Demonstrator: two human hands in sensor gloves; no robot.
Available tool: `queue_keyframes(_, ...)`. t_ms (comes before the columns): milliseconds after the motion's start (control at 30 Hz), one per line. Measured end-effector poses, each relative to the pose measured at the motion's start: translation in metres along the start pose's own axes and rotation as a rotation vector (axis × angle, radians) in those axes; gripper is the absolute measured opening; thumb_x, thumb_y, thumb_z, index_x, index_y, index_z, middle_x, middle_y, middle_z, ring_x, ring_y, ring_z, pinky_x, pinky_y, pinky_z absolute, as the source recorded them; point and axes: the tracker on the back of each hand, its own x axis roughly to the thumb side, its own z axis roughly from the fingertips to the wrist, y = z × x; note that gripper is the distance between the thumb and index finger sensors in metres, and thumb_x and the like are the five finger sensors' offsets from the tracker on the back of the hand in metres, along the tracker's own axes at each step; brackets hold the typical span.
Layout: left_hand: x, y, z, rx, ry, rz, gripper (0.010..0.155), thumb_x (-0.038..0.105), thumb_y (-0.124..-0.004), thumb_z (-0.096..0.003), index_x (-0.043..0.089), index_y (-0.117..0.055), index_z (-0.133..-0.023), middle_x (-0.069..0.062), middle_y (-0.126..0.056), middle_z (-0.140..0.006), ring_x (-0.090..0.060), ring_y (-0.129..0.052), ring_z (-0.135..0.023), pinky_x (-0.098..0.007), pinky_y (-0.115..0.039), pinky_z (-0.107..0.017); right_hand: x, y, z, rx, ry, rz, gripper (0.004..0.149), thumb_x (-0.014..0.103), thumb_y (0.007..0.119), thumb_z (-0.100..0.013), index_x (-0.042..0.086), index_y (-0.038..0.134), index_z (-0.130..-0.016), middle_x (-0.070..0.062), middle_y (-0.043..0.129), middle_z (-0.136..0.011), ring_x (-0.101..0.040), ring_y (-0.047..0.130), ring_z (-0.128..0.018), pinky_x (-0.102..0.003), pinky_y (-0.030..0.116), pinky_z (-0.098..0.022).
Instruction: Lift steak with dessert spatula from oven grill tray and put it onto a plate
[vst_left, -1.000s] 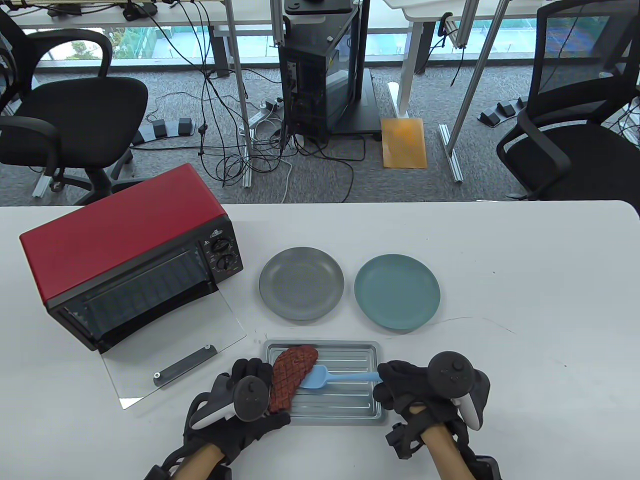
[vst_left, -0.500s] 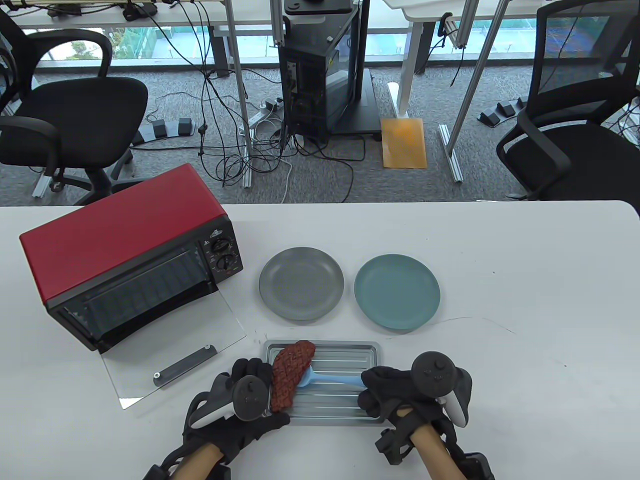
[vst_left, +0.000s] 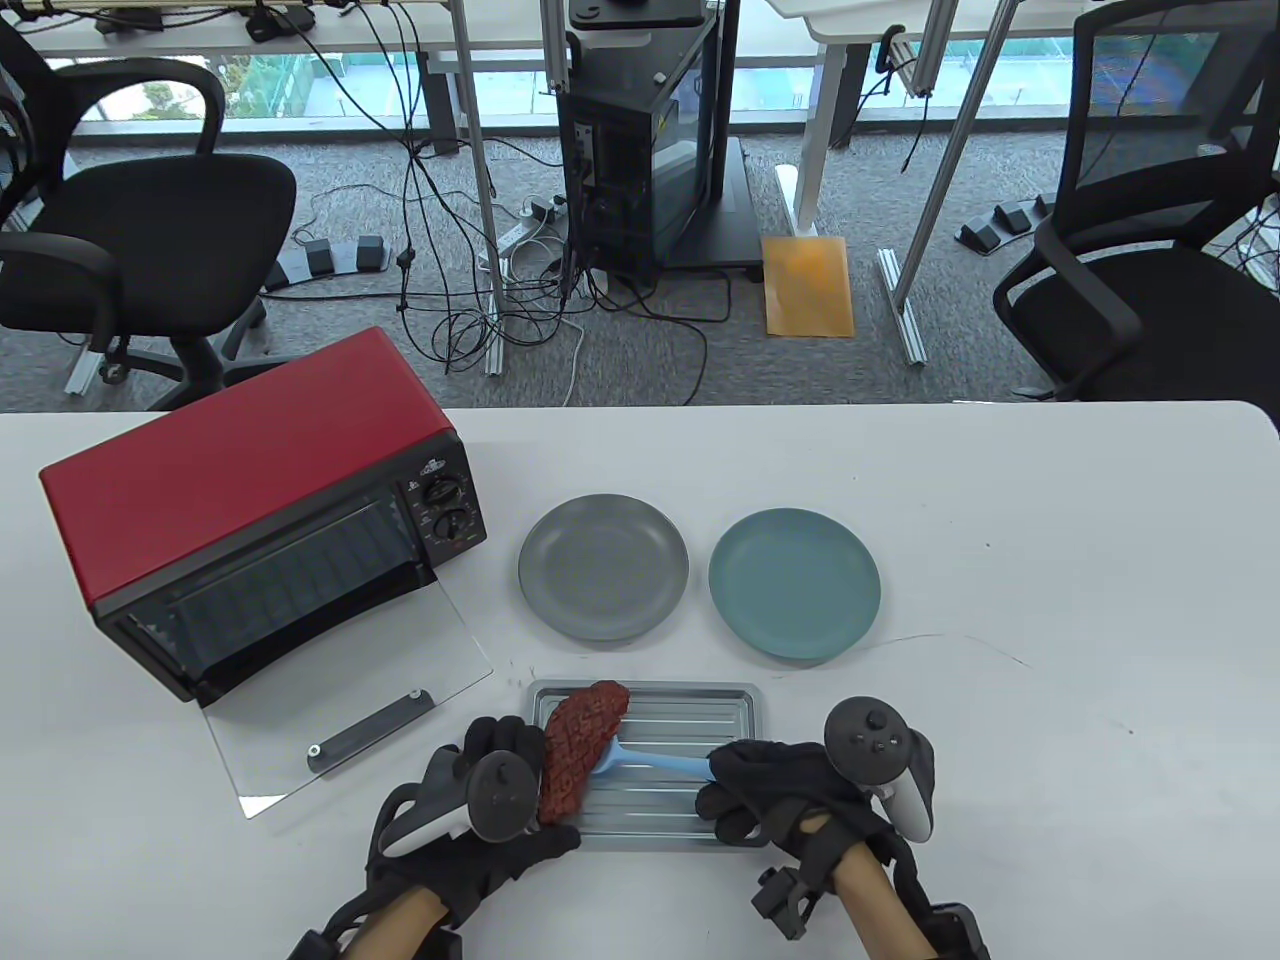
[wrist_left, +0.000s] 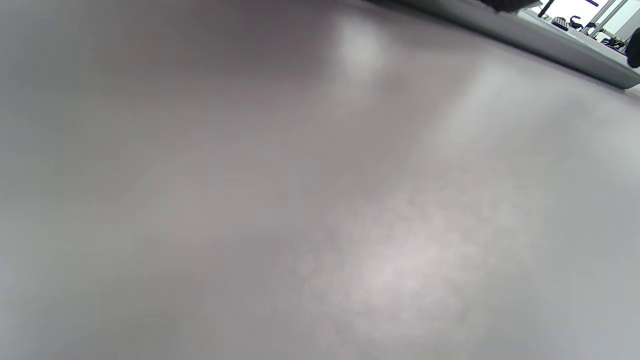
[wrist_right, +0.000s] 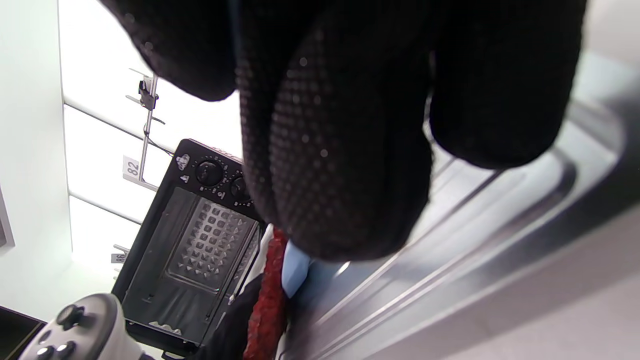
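The brown grilled steak (vst_left: 580, 745) lies at the left end of the silver grill tray (vst_left: 650, 692), tipped up on its left edge; it shows as a red strip (wrist_right: 267, 300) in the right wrist view. My right hand (vst_left: 770, 790) grips the handle of the blue dessert spatula (vst_left: 655, 762), whose blade (wrist_right: 295, 265) is under the steak's right side. My left hand (vst_left: 500, 790) sits at the tray's left end, fingers against the steak's left side and thumb along the tray's front corner. The left wrist view shows only blurred table and the tray's edge (wrist_left: 550, 45).
A grey plate (vst_left: 603, 580) and a teal plate (vst_left: 793, 583) stand side by side just behind the tray. A red toaster oven (vst_left: 260, 520) is at the left, its glass door (vst_left: 350, 720) lying open on the table beside my left hand.
My right hand has slid left along the tray, driving the spatula blade under the steak. The steak has tipped up more against my left hand, which has stayed put.
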Motion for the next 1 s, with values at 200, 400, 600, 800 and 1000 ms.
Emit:
queue_keyframes(200, 0.001, 0.001, 0.0, 0.012, 0.016, -0.009, 0.088, 0.068, -0.05, -0.0604, 0.013, -0.008, -0.115, -0.015, 0.007, -0.121, -0.049, 0.0, -0.112, -0.07, -0.014, -0.075, -0.005, 0.001, 0.001, -0.033, 0.042, -0.094, 0.059, 0.034, 0.076, -0.047, -0.019, 0.088, -0.07, -0.023, 0.107, -0.05, -0.025, 0.111, -0.033, -0.06, 0.087, -0.027)
queue_keyframes(400, 0.004, 0.002, 0.002, 0.043, 0.034, -0.032, 0.087, 0.067, -0.051, -0.061, 0.013, -0.011, -0.116, -0.016, 0.002, -0.122, -0.051, -0.005, -0.113, -0.072, -0.02, -0.076, -0.008, 0.0, 0.002, -0.058, 0.051, -0.189, 0.058, 0.033, 0.073, -0.049, -0.019, 0.086, -0.071, -0.022, 0.106, -0.052, -0.024, 0.111, -0.034, -0.056, 0.087, -0.031)
queue_keyframes(600, 0.011, 0.013, 0.013, 0.152, 0.045, -0.066, 0.093, 0.068, -0.053, -0.058, 0.011, -0.011, -0.118, -0.021, -0.007, -0.123, -0.052, -0.007, -0.113, -0.074, -0.022, -0.075, -0.012, -0.004, 0.003, -0.079, 0.082, -0.297, 0.058, 0.033, 0.072, -0.05, -0.02, 0.084, -0.071, -0.022, 0.105, -0.051, -0.023, 0.111, -0.033, -0.054, 0.087, -0.032)
queue_keyframes(800, 0.02, 0.023, 0.026, 0.254, 0.056, -0.124, 0.096, 0.069, -0.053, -0.0566, 0.01, -0.008, -0.118, -0.023, -0.006, -0.123, -0.053, -0.007, -0.113, -0.077, -0.021, -0.073, -0.013, -0.01, 0.005, -0.092, 0.084, -0.369, 0.057, 0.033, 0.071, -0.051, -0.019, 0.082, -0.072, -0.02, 0.105, -0.052, -0.021, 0.111, -0.034, -0.05, 0.087, -0.034)
queue_keyframes(1000, 0.026, 0.028, 0.033, 0.304, 0.061, -0.162, 0.096, 0.069, -0.052, -0.0562, 0.011, -0.008, -0.118, -0.023, -0.006, -0.123, -0.054, -0.006, -0.112, -0.078, -0.019, -0.071, -0.01, -0.018, 0.009, -0.101, 0.057, -0.494, 0.056, 0.033, 0.069, -0.052, -0.018, 0.08, -0.073, -0.018, 0.104, -0.054, -0.02, 0.111, -0.036, -0.047, 0.087, -0.036)
